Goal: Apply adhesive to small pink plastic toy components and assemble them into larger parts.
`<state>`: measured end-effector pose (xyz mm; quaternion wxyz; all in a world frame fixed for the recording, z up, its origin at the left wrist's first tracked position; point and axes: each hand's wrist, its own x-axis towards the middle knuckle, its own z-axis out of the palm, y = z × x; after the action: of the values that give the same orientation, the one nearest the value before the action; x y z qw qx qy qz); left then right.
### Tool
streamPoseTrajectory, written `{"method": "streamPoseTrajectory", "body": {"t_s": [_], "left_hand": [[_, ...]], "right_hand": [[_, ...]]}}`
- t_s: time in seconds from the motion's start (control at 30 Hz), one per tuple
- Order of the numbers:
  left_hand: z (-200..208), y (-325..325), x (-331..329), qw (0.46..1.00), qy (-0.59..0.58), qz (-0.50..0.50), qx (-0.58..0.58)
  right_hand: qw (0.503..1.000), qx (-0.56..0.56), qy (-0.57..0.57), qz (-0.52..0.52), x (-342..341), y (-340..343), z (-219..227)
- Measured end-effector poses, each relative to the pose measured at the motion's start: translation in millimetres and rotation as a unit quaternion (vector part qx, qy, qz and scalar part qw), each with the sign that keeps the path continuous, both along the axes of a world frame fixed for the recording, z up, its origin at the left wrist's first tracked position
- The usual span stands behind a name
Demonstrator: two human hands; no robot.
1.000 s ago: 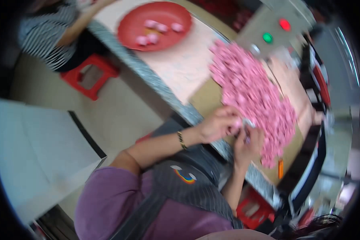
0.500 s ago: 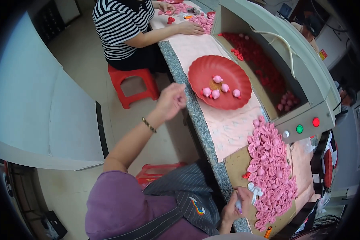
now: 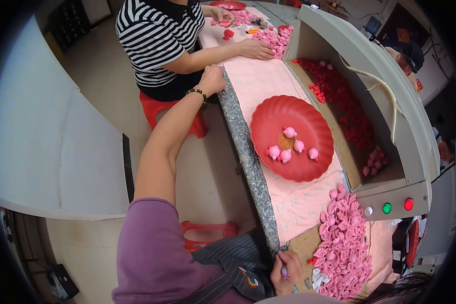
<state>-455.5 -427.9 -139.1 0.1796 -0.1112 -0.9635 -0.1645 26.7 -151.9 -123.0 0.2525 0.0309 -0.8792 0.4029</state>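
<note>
My left hand is stretched far forward over the table's granite edge, near a co-worker's forearm. Its fingers are curled closed; what they hold, if anything, is hidden. My right hand is closed around a small pale tube with a purple tip, low at the table's near edge. Beside that hand lies a heap of soft pink pieces, with a crumpled white tissue and a few red bits at its side. A red scalloped plate holds several round pink figures with red parts.
A grey machine housing with coloured buttons stands along the right, red pieces inside it. Pink cloth covers the tabletop. A co-worker in a striped shirt sits on a red stool at far left, hands near more pink pieces.
My left hand has moved forward and slightly left, the arm straightening. My right hand has shifted a little left, still on the tube. The view has tilted, so the table appears lower.
</note>
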Motion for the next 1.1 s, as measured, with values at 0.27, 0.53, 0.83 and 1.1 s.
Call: {"method": "streamPoseTrajectory", "body": {"t_s": [0.27, 0.53, 0.83, 1.1], "left_hand": [[18, 10, -21, 0.994, -0.101, 0.013, -0.044], [12, 1, -29, 0.988, -0.149, 0.021, -0.023], [4, -9, -35, 0.990, -0.137, -0.027, -0.019], [-12, -20, -44, 0.997, 0.036, -0.068, -0.008]], "right_hand": [[0.999, -0.035, -0.026, -0.026, -3, 4, -1], [0.998, -0.034, -0.031, -0.032, -5, 2, 1], [0.998, -0.026, -0.048, -0.034, -4, 3, 3], [0.997, -0.041, -0.061, -0.039, -5, 2, 5]]}}
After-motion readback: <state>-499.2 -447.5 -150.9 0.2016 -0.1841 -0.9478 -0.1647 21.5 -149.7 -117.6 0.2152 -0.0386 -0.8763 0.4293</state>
